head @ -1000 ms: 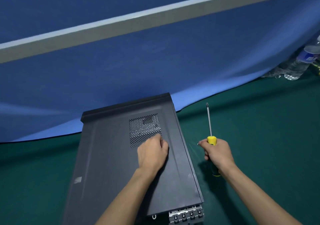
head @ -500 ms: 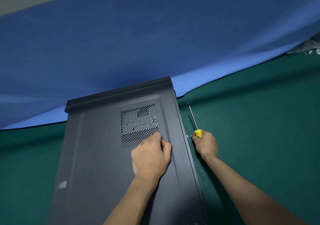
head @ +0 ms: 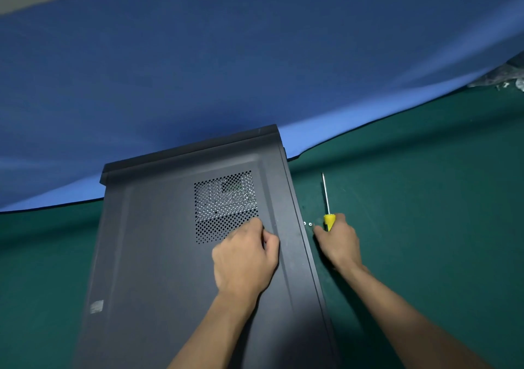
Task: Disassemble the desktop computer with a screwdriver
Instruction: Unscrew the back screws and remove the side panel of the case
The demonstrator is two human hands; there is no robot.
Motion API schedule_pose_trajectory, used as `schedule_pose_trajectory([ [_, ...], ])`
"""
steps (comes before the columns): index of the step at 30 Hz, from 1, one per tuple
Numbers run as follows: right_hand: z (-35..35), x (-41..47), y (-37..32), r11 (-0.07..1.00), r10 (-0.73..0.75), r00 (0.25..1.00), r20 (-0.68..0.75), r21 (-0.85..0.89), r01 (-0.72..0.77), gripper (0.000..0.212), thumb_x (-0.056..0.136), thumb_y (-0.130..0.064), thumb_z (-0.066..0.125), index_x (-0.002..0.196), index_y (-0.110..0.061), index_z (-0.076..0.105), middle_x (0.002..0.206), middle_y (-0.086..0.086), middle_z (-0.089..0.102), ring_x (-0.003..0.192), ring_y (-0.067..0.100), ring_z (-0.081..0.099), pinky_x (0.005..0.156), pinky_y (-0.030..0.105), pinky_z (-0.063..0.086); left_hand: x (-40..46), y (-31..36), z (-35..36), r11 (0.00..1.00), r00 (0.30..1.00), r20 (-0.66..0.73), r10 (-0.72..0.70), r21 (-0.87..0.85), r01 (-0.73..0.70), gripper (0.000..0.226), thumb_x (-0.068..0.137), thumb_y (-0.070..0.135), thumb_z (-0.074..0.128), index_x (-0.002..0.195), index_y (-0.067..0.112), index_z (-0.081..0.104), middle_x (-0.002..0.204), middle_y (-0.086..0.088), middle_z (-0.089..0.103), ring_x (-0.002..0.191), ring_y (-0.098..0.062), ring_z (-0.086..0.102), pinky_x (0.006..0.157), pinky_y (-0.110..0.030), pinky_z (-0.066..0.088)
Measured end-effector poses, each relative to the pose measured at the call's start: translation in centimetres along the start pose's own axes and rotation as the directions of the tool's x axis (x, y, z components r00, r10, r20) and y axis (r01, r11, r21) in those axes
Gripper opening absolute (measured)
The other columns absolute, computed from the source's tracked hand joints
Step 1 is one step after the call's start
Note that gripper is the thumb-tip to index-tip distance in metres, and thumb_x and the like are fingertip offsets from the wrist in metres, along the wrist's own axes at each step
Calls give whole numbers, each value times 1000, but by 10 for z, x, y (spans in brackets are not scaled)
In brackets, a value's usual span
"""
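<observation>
A black desktop computer case (head: 158, 255) lies flat on the green table, its side panel up, with a perforated vent (head: 225, 205) near the far right. My left hand (head: 245, 258) rests on the panel just below the vent, fingers curled, holding nothing. My right hand (head: 338, 242) grips the yellow-handled screwdriver (head: 328, 212) low on the table beside the case's right edge, its shaft pointing away from me. Two small screws (head: 307, 223) lie on the table between the case and that hand.
A blue cloth backdrop (head: 255, 70) hangs behind the case and meets the green table surface (head: 425, 226). Crumpled clear plastic (head: 507, 79) shows at the far right edge.
The view tilted down and nearer. My right hand lowered the screwdriver to the table beside the case. My left hand stayed on the panel below the vent.
</observation>
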State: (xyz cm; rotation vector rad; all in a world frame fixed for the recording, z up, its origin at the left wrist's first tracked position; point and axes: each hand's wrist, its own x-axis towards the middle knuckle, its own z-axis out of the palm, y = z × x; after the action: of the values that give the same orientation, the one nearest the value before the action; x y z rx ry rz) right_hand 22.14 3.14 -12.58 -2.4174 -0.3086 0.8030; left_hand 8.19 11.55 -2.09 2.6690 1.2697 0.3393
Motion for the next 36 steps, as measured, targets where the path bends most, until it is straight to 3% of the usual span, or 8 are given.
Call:
schedule_pose_trajectory([
  [5, -5, -10, 13, 937, -86, 995, 46, -335, 96, 32, 89, -31, 57, 103, -4, 48, 106, 15, 61, 95, 34, 59, 69, 33, 40, -1, -1, 0, 1000, 1000, 30, -1, 1, 1, 40, 66, 13, 70, 56, 18, 32, 44, 7, 37, 40, -15, 26, 44, -15, 5],
  [11, -8, -24, 10, 943, -73, 996, 52, -322, 86, 40, 93, -43, 51, 108, -7, 45, 112, 14, 58, 103, 34, 57, 75, 36, 42, -2, -3, 4, 999, 999, 9, -34, 2, 34, 32, 75, 18, 59, 57, 17, 33, 49, 7, 35, 42, -19, 29, 45, -23, 11],
  [17, -41, -79, 6, 990, -123, 988, -91, -84, 115, 36, 88, -38, 53, 63, -14, 43, 57, -4, 52, 56, 20, 47, 50, 27, 31, -2, -4, 3, 1000, 999, 38, -29, -7, 29, 26, 84, 25, 47, 61, 15, 38, 54, 3, 41, 49, -23, 37, 49, -29, 20],
  [20, -50, -126, 0, 971, -214, 970, -111, 87, 224, 42, 85, -32, 58, 53, -13, 38, 42, -6, 40, 49, 18, 38, 49, 29, 30, -15, -7, -3, 981, 997, 11, -77, -177, 78, 25, 85, 25, 47, 63, 14, 43, 58, 3, 48, 56, -22, 42, 53, -30, 25],
  [25, -38, -204, -8, 896, -181, 981, -74, 399, 196, 38, 84, -20, 58, 50, -9, 45, 44, 3, 47, 44, 19, 42, 49, 31, 38, -72, -28, -26, 820, 967, 96, -237, -514, 252, 32, 87, 27, 52, 57, 16, 51, 56, 3, 58, 61, -21, 55, 57, -31, 38],
  [29, -20, -252, -21, 860, -89, 982, 166, 509, -9, 33, 91, -16, 52, 60, -9, 56, 47, 4, 55, 33, 15, 49, 38, 18, 37, -116, -51, -49, 472, 916, 289, -277, -789, 392, 42, 95, 21, 47, 56, 10, 56, 43, -1, 57, 37, -14, 49, 44, -24, 40],
  [32, -5, -281, -31, 852, -66, 943, 325, 510, -116, 28, 95, -20, 49, 74, -5, 59, 54, 8, 60, 39, 16, 57, 41, 20, 42, -144, -73, -58, 286, 835, 426, -349, -800, 527, 41, 97, 21, 44, 62, 5, 58, 45, -4, 60, 30, -12, 44, 34, -15, 29],
  [36, 17, -309, -37, 831, -71, 882, 466, 517, -207, 23, 97, -26, 49, 95, -4, 58, 71, 9, 66, 52, 19, 63, 45, 22, 49, -182, -111, -65, 268, 717, 567, -406, -676, 686, 46, 99, 29, 38, 70, 3, 63, 53, -7, 67, 37, -17, 57, 35, -18, 36],
])
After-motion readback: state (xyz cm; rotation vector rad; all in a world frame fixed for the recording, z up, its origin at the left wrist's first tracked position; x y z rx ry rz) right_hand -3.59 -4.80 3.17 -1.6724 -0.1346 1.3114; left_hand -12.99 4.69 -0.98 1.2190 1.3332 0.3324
